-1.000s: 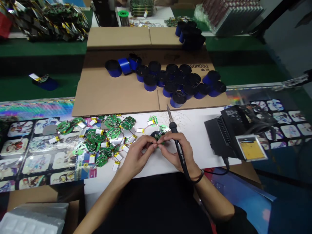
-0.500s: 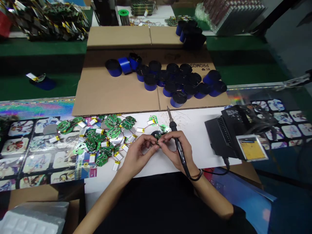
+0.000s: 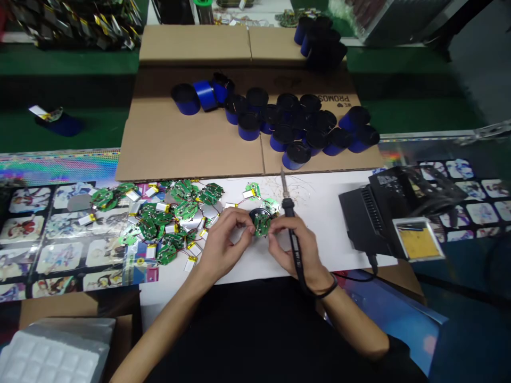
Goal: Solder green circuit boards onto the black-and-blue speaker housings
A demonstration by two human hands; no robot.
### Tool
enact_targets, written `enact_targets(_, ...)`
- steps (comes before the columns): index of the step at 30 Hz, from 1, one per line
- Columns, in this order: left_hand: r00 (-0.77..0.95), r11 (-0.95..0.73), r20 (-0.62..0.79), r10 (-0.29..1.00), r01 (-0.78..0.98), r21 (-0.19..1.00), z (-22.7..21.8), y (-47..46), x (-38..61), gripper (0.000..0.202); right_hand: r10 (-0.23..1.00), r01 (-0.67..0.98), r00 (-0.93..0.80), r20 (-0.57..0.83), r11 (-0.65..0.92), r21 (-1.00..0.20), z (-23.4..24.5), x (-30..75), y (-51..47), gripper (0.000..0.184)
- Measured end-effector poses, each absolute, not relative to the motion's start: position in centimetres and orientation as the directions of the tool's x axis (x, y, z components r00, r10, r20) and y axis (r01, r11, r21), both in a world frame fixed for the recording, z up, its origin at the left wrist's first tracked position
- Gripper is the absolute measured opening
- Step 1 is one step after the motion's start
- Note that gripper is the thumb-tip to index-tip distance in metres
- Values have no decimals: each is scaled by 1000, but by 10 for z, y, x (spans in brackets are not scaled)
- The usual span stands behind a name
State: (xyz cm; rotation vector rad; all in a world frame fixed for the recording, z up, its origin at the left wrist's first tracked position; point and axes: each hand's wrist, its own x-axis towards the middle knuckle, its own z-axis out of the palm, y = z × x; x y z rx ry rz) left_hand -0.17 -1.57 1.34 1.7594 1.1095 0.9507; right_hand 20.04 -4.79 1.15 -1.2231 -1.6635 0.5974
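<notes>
cardboard [image 3: 191, 149] higher in view, left fingers [image 3: 243, 221] seemingly on circuit board [image 3: 262, 224], right fingers [image 3: 279, 226] around soldering iron [image 3: 289, 210]

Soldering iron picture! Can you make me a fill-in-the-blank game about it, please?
The circuit board between the left hand and right hand is ____.
The soldering iron is held in the ____ hand.
The cylinders on the cardboard sheet are ____ with black tops.

Missing words: green, right, blue.
</notes>
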Motion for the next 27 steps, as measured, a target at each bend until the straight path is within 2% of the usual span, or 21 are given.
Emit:
enact_targets(3,453,-417,243,858,337,844,16,-8,-5,6,948,359,-9,319,301,-883,25,223,-54,15)
enact_targets(6,566,-529,278,776,344,776,16,-1,-6,7,964,112,111,241,229,-967,41,242,-53,38)
enact_targets(8,596,-568,289,749,354,743,14,3,-7,8,965,48,145,217,212,-976,49,251,-50,37)
enact_targets(11,603,-594,305,737,361,719,11,6,-8,10,964,137,175,199,176,-975,52,262,-50,22)
enact_targets(15,589,-586,306,748,368,722,9,6,-8,13,920,345,270,282,181,-921,45,273,-57,13)
enact_targets(17,584,-578,305,752,361,732,10,6,-7,14,919,387,221,325,224,-895,43,275,-60,10)
enact_targets(20,578,-568,307,756,345,748,10,6,-7,13,930,417,53,363,309,-855,46,272,-59,11)
enact_targets(23,583,-543,285,761,331,772,10,7,-8,12,950,443,-57,308,300,-844,53,266,-53,13)
enact_targets(27,584,-519,268,766,316,794,11,7,-9,11,962,461,-116,248,273,-844,58,259,-49,12)
